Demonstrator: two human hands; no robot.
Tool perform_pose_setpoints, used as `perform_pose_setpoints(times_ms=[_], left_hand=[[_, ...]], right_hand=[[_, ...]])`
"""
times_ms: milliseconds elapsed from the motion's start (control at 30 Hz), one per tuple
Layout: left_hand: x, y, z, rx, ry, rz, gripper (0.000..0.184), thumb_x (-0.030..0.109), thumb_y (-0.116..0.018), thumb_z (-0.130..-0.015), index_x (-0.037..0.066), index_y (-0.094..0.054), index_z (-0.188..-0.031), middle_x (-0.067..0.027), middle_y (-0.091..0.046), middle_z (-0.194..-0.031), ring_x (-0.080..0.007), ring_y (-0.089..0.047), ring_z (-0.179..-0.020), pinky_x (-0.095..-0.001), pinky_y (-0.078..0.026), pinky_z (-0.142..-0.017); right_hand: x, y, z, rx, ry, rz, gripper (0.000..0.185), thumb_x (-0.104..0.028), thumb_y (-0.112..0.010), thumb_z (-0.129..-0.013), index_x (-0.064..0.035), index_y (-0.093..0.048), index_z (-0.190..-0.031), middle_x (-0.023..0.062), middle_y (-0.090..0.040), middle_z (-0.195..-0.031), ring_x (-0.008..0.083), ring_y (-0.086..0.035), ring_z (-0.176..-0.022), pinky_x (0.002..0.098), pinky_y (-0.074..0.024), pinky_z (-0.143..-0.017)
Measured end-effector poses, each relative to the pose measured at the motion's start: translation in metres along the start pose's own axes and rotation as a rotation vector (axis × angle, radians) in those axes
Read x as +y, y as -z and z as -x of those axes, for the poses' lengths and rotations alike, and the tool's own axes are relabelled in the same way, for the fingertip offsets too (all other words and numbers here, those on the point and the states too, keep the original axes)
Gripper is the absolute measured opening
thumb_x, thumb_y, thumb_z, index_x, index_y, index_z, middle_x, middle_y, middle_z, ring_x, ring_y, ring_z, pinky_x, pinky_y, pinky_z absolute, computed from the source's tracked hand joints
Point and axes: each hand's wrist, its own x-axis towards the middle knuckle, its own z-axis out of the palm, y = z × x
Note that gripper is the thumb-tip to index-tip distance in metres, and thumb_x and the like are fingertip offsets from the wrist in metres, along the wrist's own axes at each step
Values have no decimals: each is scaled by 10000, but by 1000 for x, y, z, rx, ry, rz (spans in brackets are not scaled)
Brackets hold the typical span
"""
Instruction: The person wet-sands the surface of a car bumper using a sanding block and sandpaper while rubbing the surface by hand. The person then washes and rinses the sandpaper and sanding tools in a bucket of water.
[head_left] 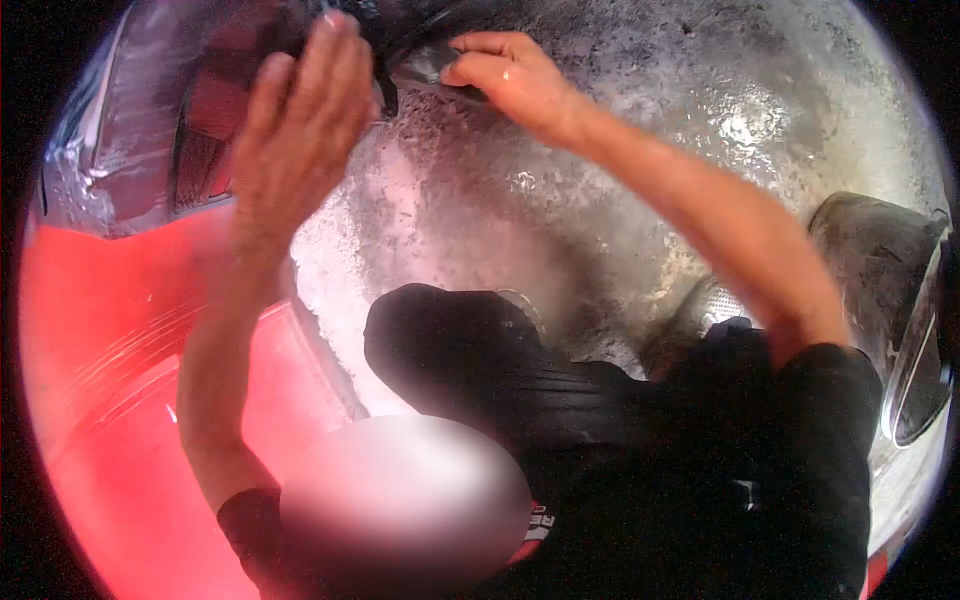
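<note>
Wet, mottled concrete flooring fills the middle and far right of the scene, shining where the light strikes it. At its far edge, left of centre, a dark grey piece, thin and perhaps flexible, lies in the grasp of the right hand; its material is too unclear to name. Thumb and index finger pinch it by its right end, probably so that the rest is left free toward the vehicle. Just left of it, the left hand is spread, back upward, fingers extended and slightly blurred, with no object visible in it; its height over the dark trim makes sense as steadying or guiding, though whether the palm touches anything cannot be told. That trim, with slotted openings, sits above a glossy red panel which runs along the left side toward the near edge, streaked with bright reflections. Nearer, a bent knee in dark trousers juts over the floor, which suggests a crouch that brings both arms within reach of the low bodywork. At the right, beside the right arm, a dark bucket shows a pale, curved rim, apparently placed close for easy access; its contents are not visible.
</note>
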Motion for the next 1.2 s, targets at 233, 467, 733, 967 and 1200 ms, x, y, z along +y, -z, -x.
perform_pose_setpoints(times_ms=[233, 467, 733, 967, 1200], left_hand=[[-18, 24, -44, -331, -134, -129, 633, 530, -490, -1046, 7, -619, -1379, -123, -597, -1458, -267, -483, -1436, -466, -346, -1215], [23, 4, -28, -465, -151, 109, 762, 559, -473, -1033, -117, -569, -1371, -250, -569, -1444, -375, -467, -1427, -460, -313, -1241], [76, 3, 18, -666, -180, 529, 693, 440, -572, -1015, -139, -537, -1394, -297, -532, -1469, -413, -451, -1437, -508, -308, -1245], [46, 67, -23, -1127, 199, 981, 386, 313, -720, -934, -34, -725, -1103, -257, -724, -1101, -417, -685, -1072, -515, -508, -999], [22, 119, -48, -633, 171, 1693, 411, 347, -835, -839, 39, -749, -1098, -154, -755, -1131, -359, -706, -1125, -510, -544, -1003]], right_hand=[[55, -24, 13, 81, 66, -175, 250, -146, -631, -906, -9, -743, -1083, -10, -697, -922, 86, -587, -867, 250, -465, -763], [58, -6, 34, 109, -78, -335, 269, -135, -638, -912, -21, -738, -1134, -19, -688, -936, 74, -578, -837, 258, -461, -734], [29, 6, 23, -9, -85, -403, 330, -173, -748, -917, 18, -705, -1183, 32, -695, -941, 126, -626, -864, 289, -500, -788], [62, -32, 9, 50, 450, -126, 410, -125, -719, -899, 57, -663, -1263, 236, -662, -1221, 348, -661, -1157, 395, -508, -1013], [64, -60, 3, 95, 459, -93, 410, -125, -667, -931, 50, -643, -1301, 234, -657, -1263, 390, -647, -1181, 431, -502, -1037]])
